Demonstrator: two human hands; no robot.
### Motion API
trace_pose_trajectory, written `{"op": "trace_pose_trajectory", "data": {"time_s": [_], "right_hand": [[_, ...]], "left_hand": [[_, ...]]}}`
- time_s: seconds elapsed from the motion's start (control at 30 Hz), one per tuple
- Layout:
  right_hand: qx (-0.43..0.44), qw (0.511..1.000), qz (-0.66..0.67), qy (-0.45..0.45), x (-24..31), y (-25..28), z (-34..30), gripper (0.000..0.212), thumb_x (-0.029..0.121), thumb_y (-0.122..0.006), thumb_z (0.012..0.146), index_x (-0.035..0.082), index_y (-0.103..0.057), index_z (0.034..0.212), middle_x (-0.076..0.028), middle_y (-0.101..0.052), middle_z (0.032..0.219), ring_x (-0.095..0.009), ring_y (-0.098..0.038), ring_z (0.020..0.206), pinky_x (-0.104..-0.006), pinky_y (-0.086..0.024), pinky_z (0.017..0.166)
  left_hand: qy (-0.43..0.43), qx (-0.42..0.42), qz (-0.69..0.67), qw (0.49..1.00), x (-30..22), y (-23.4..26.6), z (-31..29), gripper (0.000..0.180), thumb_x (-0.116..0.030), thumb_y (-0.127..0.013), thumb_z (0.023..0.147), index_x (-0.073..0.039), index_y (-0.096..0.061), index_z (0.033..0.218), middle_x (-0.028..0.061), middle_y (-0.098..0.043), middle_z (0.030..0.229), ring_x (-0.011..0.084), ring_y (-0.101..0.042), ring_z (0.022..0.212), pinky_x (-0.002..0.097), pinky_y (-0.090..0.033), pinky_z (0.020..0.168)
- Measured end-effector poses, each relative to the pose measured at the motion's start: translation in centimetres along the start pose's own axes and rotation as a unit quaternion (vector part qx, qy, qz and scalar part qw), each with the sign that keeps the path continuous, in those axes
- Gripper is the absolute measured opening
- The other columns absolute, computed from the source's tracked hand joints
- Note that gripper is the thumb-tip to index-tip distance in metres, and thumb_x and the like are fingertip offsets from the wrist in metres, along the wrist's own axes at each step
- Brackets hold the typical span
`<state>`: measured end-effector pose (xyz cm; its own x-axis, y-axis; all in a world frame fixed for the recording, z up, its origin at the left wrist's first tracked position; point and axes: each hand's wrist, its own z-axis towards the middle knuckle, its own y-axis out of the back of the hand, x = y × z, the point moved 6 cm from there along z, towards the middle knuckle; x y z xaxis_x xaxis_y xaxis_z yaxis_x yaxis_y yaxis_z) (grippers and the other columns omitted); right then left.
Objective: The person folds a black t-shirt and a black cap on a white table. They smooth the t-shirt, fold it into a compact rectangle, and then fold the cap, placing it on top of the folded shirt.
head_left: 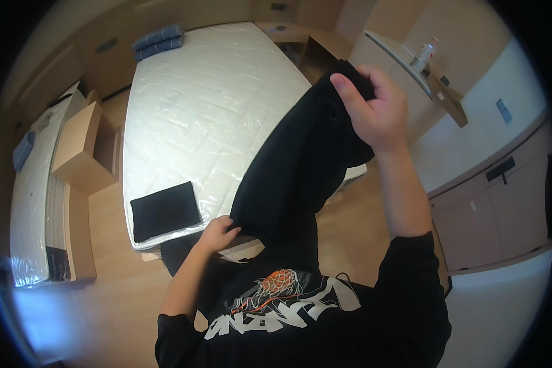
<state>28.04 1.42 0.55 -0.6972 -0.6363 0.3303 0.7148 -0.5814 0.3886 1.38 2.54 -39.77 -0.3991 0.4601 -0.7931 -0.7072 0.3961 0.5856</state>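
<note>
Black cloth (294,159) between two grips, right hand (383,110) clamped on its top, left hand (217,234) pinching its lower edge, bottle (423,56) beyond right grip, contents unclear, open wooden cabinet (75,146) well leftward.

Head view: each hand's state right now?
Left hand: closed, pinching the lower edge of the black cloth.
Right hand: closed, gripping its raised end.

The black cloth (295,153) is plain and soft, in one long piece. It is held up slantwise, from right of the upper centre of the frame down to the lower centre. Its upper end is gathered, and its left edge makes a smooth curve.
</note>
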Motion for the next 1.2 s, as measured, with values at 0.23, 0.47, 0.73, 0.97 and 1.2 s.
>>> {"op": "trace_pose_trajectory", "data": {"time_s": [0.23,0.47,0.73,0.97,1.2], "right_hand": [[-0.012,0.997,0.009,-0.078,-3.3,1.2,-0.8,0.030,0.029,-0.078,0.086,0.001,-0.066,0.085,-0.006,-0.068,0.071,-0.010,-0.061,0.064,-0.0250,-0.049,0.058],[-0.030,0.963,0.037,-0.267,-14.7,4.2,-6.9,0.034,0.034,-0.072,0.091,0.000,-0.066,0.085,-0.003,-0.064,0.071,-0.009,-0.056,0.062,-0.0240,-0.045,0.057],[0.094,0.856,-0.147,-0.486,-27.7,-0.1,-17.4,0.055,0.053,-0.068,0.086,-0.002,-0.068,0.081,-0.015,-0.069,0.077,-0.023,-0.066,0.074,-0.0354,-0.052,0.070],[0.186,0.793,-0.337,-0.472,-42.2,-4.7,-25.6,0.063,0.052,-0.064,0.086,-0.001,-0.058,0.119,-0.026,-0.062,0.121,-0.039,-0.061,0.113,-0.0441,-0.049,0.095],[0.276,0.656,-0.198,-0.674,-42.7,-5.3,-42.5,0.068,0.041,-0.075,0.082,0.005,-0.049,0.133,-0.016,-0.067,0.097,-0.027,-0.066,0.082,-0.0421,-0.053,0.066]], "left_hand": [[0.101,0.002,-0.110,0.989,1.8,2.2,-1.3,0.022,-0.016,-0.070,0.086,0.004,-0.064,0.085,0.0138,-0.063,0.076,0.0208,-0.061,0.071,0.0357,-0.047,0.066],[0.212,0.007,-0.258,0.943,2.2,10.7,-2.7,0.007,-0.002,-0.075,0.079,0.001,-0.070,0.075,-0.0021,-0.063,0.074,0.0060,-0.055,0.071,0.0226,-0.043,0.065],[0.312,0.089,-0.192,0.926,7.6,12.9,-0.3,0.027,-0.025,-0.071,0.089,-0.005,-0.066,0.071,-0.0090,-0.051,0.063,0.0037,-0.044,0.059,0.0237,-0.035,0.054],[0.358,-0.134,0.286,0.879,12.2,11.0,8.2,0.033,-0.028,-0.062,0.091,-0.003,-0.064,0.112,0.0214,-0.063,0.117,0.0398,-0.059,0.109,0.0462,-0.049,0.093],[0.432,-0.116,0.159,0.880,14.7,0.0,-0.8,0.037,-0.024,-0.072,0.083,0.000,-0.063,0.110,0.0204,-0.066,0.105,0.0364,-0.064,0.101,0.0438,-0.051,0.088]]}}
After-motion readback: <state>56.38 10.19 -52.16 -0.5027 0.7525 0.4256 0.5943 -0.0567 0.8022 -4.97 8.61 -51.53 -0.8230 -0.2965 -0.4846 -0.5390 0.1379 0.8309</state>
